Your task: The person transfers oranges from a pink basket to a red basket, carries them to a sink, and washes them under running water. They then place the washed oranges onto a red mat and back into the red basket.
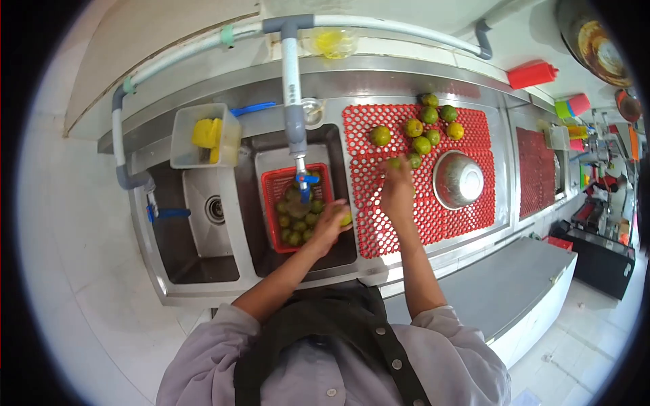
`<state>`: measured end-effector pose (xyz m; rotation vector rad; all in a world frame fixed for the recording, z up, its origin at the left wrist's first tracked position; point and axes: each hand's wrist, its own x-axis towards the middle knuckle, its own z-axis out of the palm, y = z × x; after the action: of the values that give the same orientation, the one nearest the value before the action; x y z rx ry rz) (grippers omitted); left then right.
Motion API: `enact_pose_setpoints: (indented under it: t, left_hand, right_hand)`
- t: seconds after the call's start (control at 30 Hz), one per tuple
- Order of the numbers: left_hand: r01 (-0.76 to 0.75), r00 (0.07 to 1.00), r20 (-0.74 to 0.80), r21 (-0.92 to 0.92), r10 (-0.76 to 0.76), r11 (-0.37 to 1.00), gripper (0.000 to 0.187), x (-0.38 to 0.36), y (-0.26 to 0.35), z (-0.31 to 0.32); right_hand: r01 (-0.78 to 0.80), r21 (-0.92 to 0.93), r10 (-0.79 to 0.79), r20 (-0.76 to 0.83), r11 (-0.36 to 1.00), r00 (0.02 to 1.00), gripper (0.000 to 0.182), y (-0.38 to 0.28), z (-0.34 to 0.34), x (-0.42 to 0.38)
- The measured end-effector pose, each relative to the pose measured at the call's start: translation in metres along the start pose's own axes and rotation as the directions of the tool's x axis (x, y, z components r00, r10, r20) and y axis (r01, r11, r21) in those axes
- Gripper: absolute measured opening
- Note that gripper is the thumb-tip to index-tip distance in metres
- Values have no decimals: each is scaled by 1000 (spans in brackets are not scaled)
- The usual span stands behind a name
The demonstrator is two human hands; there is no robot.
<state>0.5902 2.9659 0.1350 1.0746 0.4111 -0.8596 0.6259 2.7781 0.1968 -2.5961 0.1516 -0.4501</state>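
My left hand (328, 229) is over the right edge of the sink, its fingers closed around a green citrus fruit (346, 218). Over the red perforated mat (369, 233), my right hand (398, 188) has its fingers curled at another green citrus fruit (394, 164), partly hidden by them. Several green and yellowish citrus fruits (421, 145) lie loose on the mat beyond that hand. A red plastic basket (269, 193) in the sink holds many more fruits (296, 227) beneath the tap (305, 183).
An upturned metal bowl (459, 180) rests on the mat, right of my right hand. Left of the basket is a second sink basin (203, 237), with a clear tub (231, 135) of yellow sponges behind it. White pipes (291, 74) run along the wall.
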Motion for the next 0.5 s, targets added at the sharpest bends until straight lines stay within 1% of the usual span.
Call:
enact_pose_setpoints:
  t: [0.07,0.1,0.13,0.17,0.2,0.23,0.27,0.3,0.37,0.4,0.43,0.47,0.5]
  left_hand:
    - [-26,987,159,-54,35,998,58,5,13,24]
    - [-58,988,141,-48,64,997,61,9,12,26]
    - [-92,987,129,-41,96,995,64,10,12,24]
    - [-132,991,-1,-52,133,990,53,9,11,20]
    - [-143,986,-90,-38,139,989,44,13,-1,2]
    - [-153,974,-172,-25,146,988,36,27,-28,-28]
    - [-228,924,-279,144,260,963,30,56,-77,-73]
    - [-269,852,-362,315,377,910,26,72,-112,-112]
    - [-20,792,-502,550,349,835,41,56,-99,-140]
    - [-15,784,-515,541,346,841,41,50,-90,-147]
    - [-26,785,-416,719,460,695,48,45,-81,-154]
    - [-36,785,-291,860,546,509,55,44,-72,-161]
    - [-24,784,-303,857,541,514,55,47,-66,-165]
  right_hand:
    - [-28,136,47,-142,990,989,31,-24,-18,12]
    - [-27,165,46,-113,986,992,31,-38,-21,9]
    - [-112,364,79,103,925,992,29,-51,-25,5]
    - [-225,517,65,309,826,949,27,-58,-26,3]
    - [-295,664,-5,411,688,912,20,-70,-2,-5]
    - [-165,461,-152,575,872,804,14,-79,16,-5]
    - [-197,308,-112,754,931,648,17,-70,57,-20]
    - [-176,63,20,900,982,436,25,-62,100,-34]
    - [-99,-69,112,832,993,543,33,-36,191,-80]
    - [-89,-63,101,840,994,534,33,-21,220,-89]
    - [-70,-137,153,898,988,412,44,-11,246,-95]
    - [-42,-206,209,935,978,287,56,-6,265,-100]
    - [-39,-201,203,939,979,277,56,-3,275,-109]
